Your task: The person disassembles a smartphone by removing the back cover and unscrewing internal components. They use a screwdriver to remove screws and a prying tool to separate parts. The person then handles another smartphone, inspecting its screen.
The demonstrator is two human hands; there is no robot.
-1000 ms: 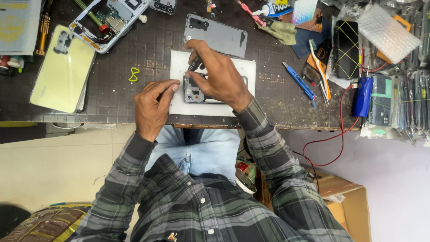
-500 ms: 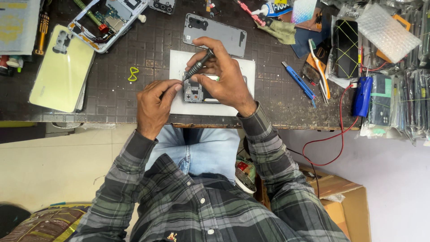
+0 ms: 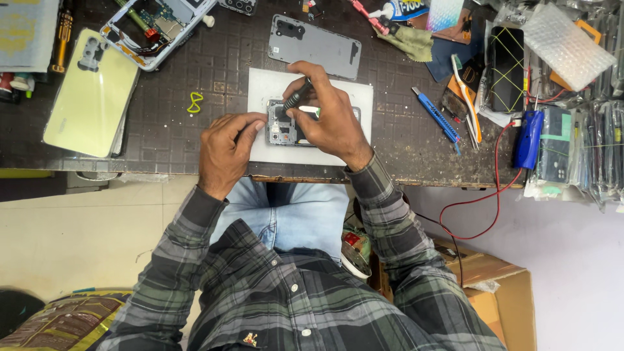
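Opened phone (image 3: 281, 123) lies on a white sheet (image 3: 260, 84) near the front edge of the dark table (image 3: 162, 130). Right hand (image 3: 328, 117) closed around a black screwdriver (image 3: 296, 97), tip down on the phone's upper part. Left hand (image 3: 224, 153) curled, fingertips pressing the phone's left edge. Grey back cover (image 3: 315, 45) just beyond the sheet; pale green back cover (image 3: 91, 97) well off left.

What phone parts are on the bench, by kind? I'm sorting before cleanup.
Opened phones: 2, one under the hands on the white sheet, one at the far left.
Loose back covers: 2, grey and pale yellow-green.
Black phone, screen up: 1.
Total: 5
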